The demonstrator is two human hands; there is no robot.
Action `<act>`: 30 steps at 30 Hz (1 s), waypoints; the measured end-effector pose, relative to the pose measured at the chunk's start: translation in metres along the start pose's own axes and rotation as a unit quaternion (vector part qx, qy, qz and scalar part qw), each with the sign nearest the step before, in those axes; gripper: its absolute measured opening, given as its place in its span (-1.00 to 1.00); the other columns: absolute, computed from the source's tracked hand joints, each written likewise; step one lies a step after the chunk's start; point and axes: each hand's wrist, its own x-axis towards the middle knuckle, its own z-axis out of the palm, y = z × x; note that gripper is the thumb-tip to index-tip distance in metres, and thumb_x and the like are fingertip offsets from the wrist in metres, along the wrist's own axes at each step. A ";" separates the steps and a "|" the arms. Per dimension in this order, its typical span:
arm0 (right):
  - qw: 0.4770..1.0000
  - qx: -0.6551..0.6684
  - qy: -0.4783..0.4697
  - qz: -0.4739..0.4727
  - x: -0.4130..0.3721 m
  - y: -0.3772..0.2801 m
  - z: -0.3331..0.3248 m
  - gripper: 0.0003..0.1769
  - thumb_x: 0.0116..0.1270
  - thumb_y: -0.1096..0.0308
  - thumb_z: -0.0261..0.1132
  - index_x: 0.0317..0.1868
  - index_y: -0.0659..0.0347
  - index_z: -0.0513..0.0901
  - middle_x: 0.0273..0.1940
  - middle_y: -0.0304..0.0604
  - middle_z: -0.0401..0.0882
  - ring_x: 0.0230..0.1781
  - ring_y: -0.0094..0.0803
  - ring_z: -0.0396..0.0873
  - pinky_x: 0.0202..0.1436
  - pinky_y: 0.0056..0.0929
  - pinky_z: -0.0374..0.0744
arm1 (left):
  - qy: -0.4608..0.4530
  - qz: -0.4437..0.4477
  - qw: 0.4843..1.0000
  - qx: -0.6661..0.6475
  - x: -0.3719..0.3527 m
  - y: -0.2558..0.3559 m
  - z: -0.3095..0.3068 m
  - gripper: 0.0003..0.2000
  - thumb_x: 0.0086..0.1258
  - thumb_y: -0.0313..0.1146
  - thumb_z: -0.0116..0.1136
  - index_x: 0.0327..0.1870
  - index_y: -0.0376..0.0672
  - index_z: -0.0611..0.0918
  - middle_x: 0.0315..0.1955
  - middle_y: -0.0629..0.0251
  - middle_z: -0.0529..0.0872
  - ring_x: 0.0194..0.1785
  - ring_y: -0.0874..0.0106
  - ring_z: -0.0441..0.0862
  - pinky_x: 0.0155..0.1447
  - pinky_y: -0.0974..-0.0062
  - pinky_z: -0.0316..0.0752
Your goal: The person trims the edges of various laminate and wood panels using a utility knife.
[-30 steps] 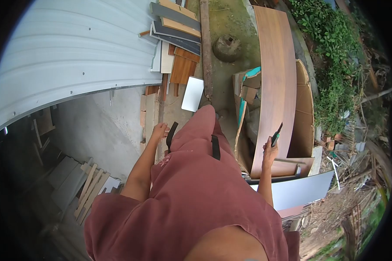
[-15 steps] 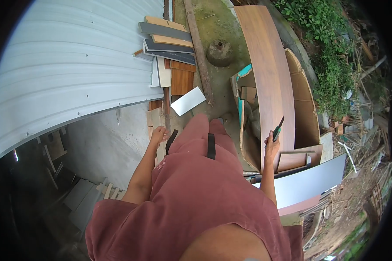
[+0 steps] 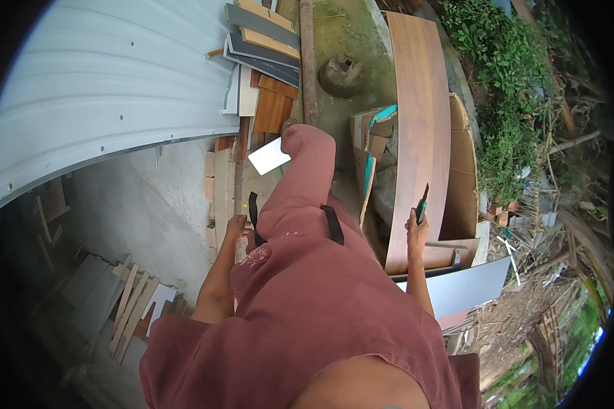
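Note:
My right hand (image 3: pixel 417 232) is wrapped round a green and black utility knife (image 3: pixel 422 206), its dark blade pointing away from me. It is over the lower part of a long brown wood-grain board (image 3: pixel 419 102), which lies across a large open cardboard box (image 3: pixel 462 163). My left hand (image 3: pixel 238 227) hangs low beside my leg, near the edge of the concrete ledge; its fingers are partly seen and I cannot make out anything in them. A white panel (image 3: pixel 269 157) lies on the ground, partly hidden by my raised knee.
Stacked boards (image 3: pixel 266 58) lie beside the corrugated metal sheet (image 3: pixel 116 82). A rusty pipe (image 3: pixel 308 61) and a round concrete block (image 3: pixel 342 75) are ahead. A grey panel (image 3: pixel 467 285) leans at the right, near plants (image 3: pixel 498 75). Wooden strips (image 3: pixel 138 307) lie lower left.
One leg has lifted and stepped forward, now covering part of the white panel. The view has shifted. The knife is still in my right hand; my left hand has dropped nearer my thigh.

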 end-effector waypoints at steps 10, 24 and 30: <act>0.997 0.041 0.040 0.042 0.009 -0.040 0.013 -0.58 0.32 0.04 0.18 -0.19 0.32 0.53 -0.63 -0.33 0.36 -0.70 -0.62 0.32 -0.69 -0.58 0.26 | 0.054 0.055 0.974 -0.213 0.085 0.167 -0.073 -0.60 0.39 -0.13 -0.03 0.09 -0.24 0.43 -0.17 0.18 0.62 -0.30 0.39 0.63 -0.32 0.54 0.52; 0.987 -0.011 0.043 0.154 0.017 -0.158 0.124 -0.58 0.34 0.08 0.16 -0.08 0.33 0.54 -0.58 -0.30 0.44 -0.62 -0.59 0.38 -0.58 -0.57 0.32 | 0.346 0.175 0.915 -0.109 0.363 0.465 -0.344 -0.15 0.17 0.12 0.14 0.22 -0.53 0.23 0.10 -0.34 0.40 0.19 -0.05 0.39 0.25 0.26 0.29; 0.970 0.030 0.074 0.229 -0.001 -0.191 0.163 -0.67 0.32 0.18 0.20 -0.10 0.30 0.56 -0.54 -0.28 0.44 -0.56 -0.58 0.40 -0.46 -0.56 0.41 | 0.279 0.130 0.933 -0.188 0.423 0.515 -0.377 -0.18 0.10 0.02 0.30 0.18 -0.53 0.28 0.10 -0.20 0.43 0.19 0.02 0.40 0.21 0.25 0.31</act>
